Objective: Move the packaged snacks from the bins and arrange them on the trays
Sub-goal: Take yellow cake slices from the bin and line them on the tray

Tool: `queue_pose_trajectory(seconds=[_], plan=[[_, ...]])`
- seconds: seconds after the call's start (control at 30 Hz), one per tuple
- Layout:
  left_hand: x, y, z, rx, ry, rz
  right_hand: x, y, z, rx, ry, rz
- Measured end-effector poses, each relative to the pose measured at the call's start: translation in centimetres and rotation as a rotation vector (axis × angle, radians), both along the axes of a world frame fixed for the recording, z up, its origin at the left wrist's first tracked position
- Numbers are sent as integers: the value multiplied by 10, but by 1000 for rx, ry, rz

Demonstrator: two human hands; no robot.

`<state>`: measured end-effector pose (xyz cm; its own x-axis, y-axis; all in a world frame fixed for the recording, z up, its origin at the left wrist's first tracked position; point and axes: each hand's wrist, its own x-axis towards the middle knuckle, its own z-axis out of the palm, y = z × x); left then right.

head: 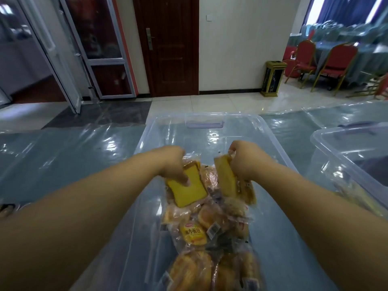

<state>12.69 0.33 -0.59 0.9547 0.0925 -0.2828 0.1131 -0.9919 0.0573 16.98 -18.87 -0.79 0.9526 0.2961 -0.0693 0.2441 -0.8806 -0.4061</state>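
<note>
While both forearms reach out over a clear plastic bin (270, 131), the left hand (172, 164) grips a wrapped yellow bread slice (189, 193) with its thumb pressed on the face, and the right hand (245, 160) clasps a second wrapped slice (225, 181) by its edge, turned nearly upright. Both slices are held just above the pile of packaged snacks (210, 244) that fills the near half of the bin, a small pack with a yellow label (192, 233) lying among them. The bin sits on a table (73, 156) covered in blue-grey cloth under a glossy clear sheet that catches the light. A second clear bin (327, 141) stands to the right on the same surface, apart from the first. Beyond the table lie pale floor tiles (210, 103) and a dark mat (100, 115). A dark brown wooden door (168, 59) is set in the white wall, with a metal-framed glass door (100, 49) open to its left. Farther right stand a black-and-gold waste bin (273, 78) and red chairs (336, 61) with gold frames, below blue curtains (346, 9).
</note>
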Motion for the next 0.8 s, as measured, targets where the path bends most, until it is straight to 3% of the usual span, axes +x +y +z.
queue_pose_trajectory(seconds=[0.23, 0.4, 0.53, 0.8], plan=[[-87, 26, 48, -509, -571, 136, -64, -9, 48, 328, -270, -69], [-177, 59, 70, -758, -825, 161, -143, 12, 77, 615, -507, -11], [-260, 95, 76, -850, -897, 241, -210, 45, 96, 772, -580, 67], [-434, 185, 41, -768, -885, 380, -340, 143, 76, 853, -407, 196]])
